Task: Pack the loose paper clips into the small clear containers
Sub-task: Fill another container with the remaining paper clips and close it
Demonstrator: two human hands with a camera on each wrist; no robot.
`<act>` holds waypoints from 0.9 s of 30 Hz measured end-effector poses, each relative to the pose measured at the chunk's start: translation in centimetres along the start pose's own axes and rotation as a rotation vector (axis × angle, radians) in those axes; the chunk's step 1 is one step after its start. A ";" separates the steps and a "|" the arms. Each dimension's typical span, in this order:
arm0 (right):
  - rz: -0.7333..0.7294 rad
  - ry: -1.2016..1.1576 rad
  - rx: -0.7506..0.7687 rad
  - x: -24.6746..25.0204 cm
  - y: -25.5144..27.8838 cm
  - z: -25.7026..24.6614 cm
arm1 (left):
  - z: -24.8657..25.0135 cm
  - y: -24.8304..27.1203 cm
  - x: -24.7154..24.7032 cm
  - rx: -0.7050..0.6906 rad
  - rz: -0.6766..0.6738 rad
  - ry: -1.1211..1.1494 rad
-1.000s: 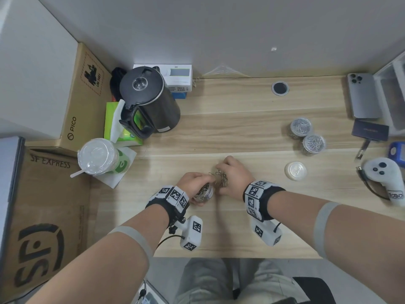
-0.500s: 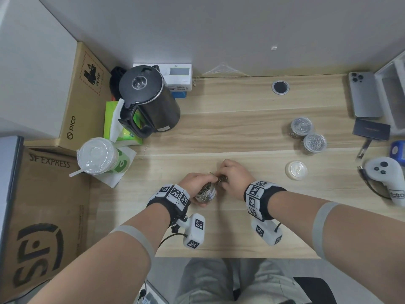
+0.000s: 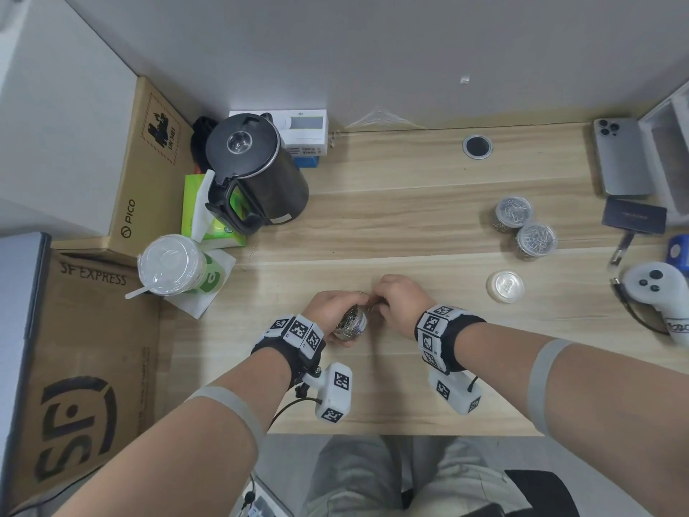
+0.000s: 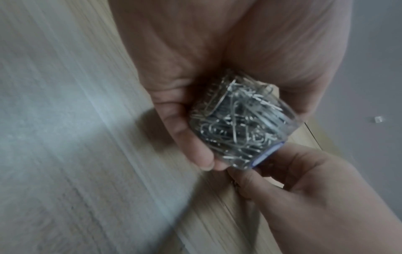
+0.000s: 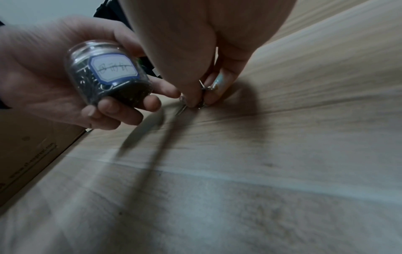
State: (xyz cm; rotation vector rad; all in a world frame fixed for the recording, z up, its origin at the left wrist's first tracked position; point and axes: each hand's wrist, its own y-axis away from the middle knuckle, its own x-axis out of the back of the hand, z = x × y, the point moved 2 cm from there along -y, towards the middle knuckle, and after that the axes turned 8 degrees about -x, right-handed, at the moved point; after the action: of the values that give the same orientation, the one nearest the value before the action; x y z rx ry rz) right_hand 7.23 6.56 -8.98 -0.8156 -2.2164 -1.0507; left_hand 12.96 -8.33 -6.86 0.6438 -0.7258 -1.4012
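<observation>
My left hand [image 3: 335,311] grips a small clear container [image 3: 350,324] packed with silver paper clips [image 4: 237,123], held tilted just above the wooden desk. A blue-edged white label [image 5: 113,68] shows on its base in the right wrist view. My right hand [image 3: 399,304] is right beside it, fingertips [image 5: 193,101] pressed to the desk and pinching a few loose paper clips [image 5: 203,89]. Two filled clear containers [image 3: 513,212] [image 3: 537,239] stand at the right of the desk, with a clear round lid [image 3: 505,286] lying in front of them.
A black kettle [image 3: 253,173], a green tissue pack [image 3: 208,225] and a lidded cup [image 3: 171,264] crowd the desk's left. A phone [image 3: 620,158], a dark card case [image 3: 634,220] and a white controller [image 3: 660,292] lie at the right. Cardboard boxes [image 3: 85,367] stand left of the desk.
The bunch of loose clips seen at my right fingers a second ago has shrunk. My right hand has come down to the desk beside the container, which stays in my left hand.
</observation>
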 end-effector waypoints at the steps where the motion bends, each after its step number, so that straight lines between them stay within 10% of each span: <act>1: 0.002 0.006 0.001 0.1 -0.1 0.0 | 0.1 0.0 0.2 -0.004 0.015 -0.005; 27: 0.115 -0.379 0.080 5.1 2.0 -5.2 | 0.8 0.3 0.3 0.112 0.124 0.415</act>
State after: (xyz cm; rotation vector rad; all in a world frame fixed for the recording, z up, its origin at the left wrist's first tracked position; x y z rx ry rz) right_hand 6.41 4.85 -1.70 -1.1706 -2.4664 -0.7977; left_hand 12.52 -8.61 -6.08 0.9279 -0.5035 -1.0716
